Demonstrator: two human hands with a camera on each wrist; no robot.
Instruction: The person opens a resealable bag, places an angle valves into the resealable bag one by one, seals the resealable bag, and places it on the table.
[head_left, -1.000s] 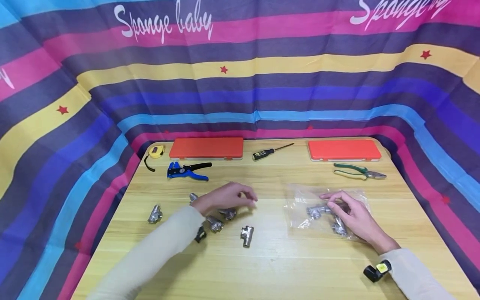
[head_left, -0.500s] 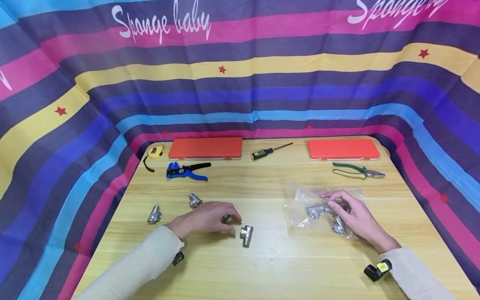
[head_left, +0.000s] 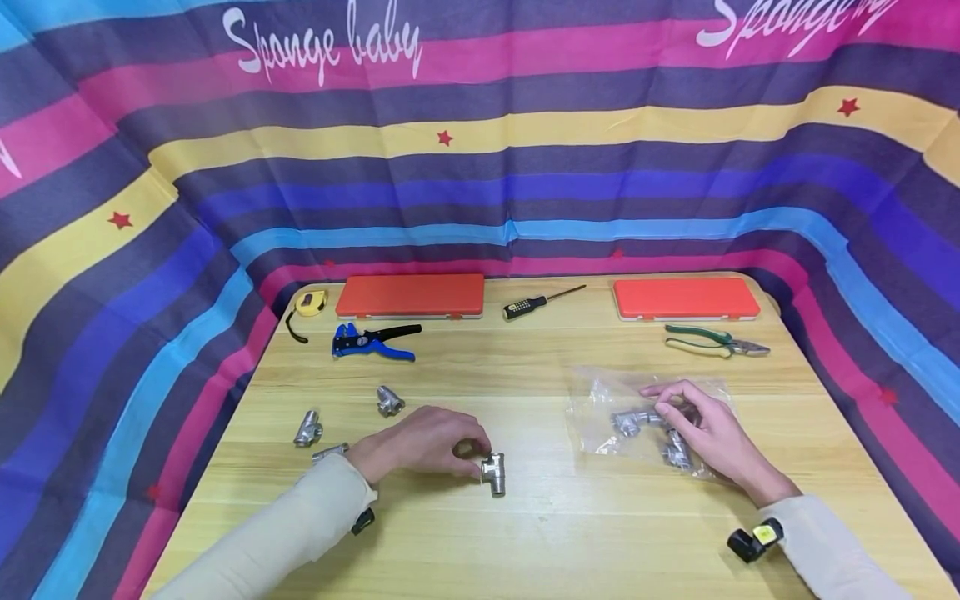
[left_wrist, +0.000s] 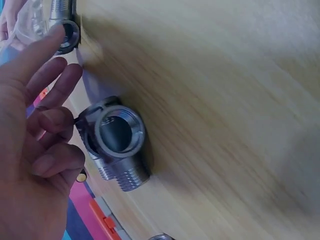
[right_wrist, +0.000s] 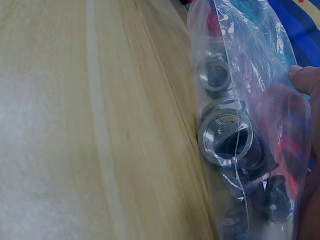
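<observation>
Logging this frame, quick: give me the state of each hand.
Left hand: fingers curled around a metal tee fitting on the table, touching it.
Right hand: fingers pinching the clear plastic bag of fittings.
</observation>
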